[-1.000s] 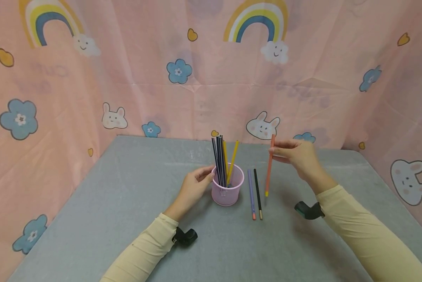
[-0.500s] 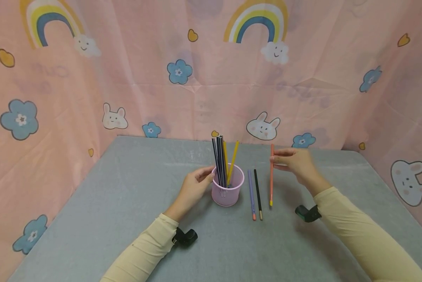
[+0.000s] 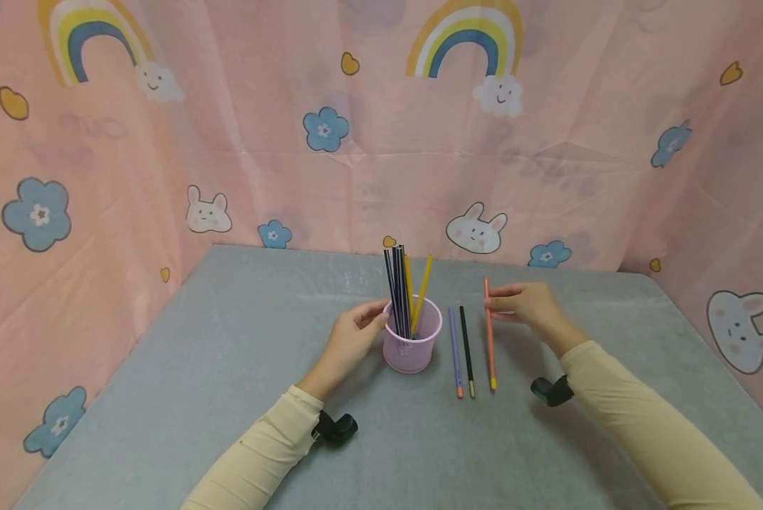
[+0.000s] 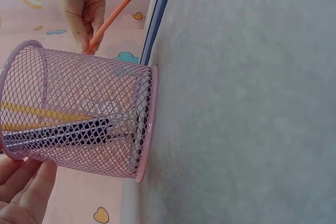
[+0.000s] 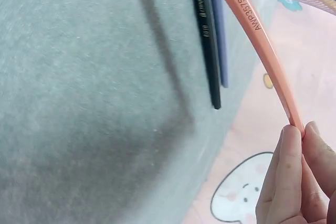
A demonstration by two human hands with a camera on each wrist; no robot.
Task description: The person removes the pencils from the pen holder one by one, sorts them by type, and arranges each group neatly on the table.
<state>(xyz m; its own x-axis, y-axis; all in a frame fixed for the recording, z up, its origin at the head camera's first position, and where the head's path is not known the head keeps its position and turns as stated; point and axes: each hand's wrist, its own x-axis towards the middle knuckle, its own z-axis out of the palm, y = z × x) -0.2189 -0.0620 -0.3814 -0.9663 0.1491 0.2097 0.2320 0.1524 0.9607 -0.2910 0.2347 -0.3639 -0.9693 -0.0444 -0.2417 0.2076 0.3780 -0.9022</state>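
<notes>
Orange "AWP357S3" pencil (image 5: 266, 51) in the pinch of the right hand (image 3: 530, 306) — left hand (image 3: 352, 329) loose against pink cup (image 3: 408, 356)

Cup (image 3: 409, 356), purple pencil (image 3: 455, 352), black pencil (image 3: 467, 350) on grey table (image 3: 228, 354)

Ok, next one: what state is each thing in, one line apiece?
Pink round mesh cup: upright
Slim dark pencils: leaning in the cup
Slim yellow pencils: leaning in it
Long orange pencil: tilted, pinched near its upper end
Long purple pencil: flat on the grey table
Long black pencil: flat beside it
Left hand: touching the cup near its rim
Right hand: pinching the orange pencil
</notes>
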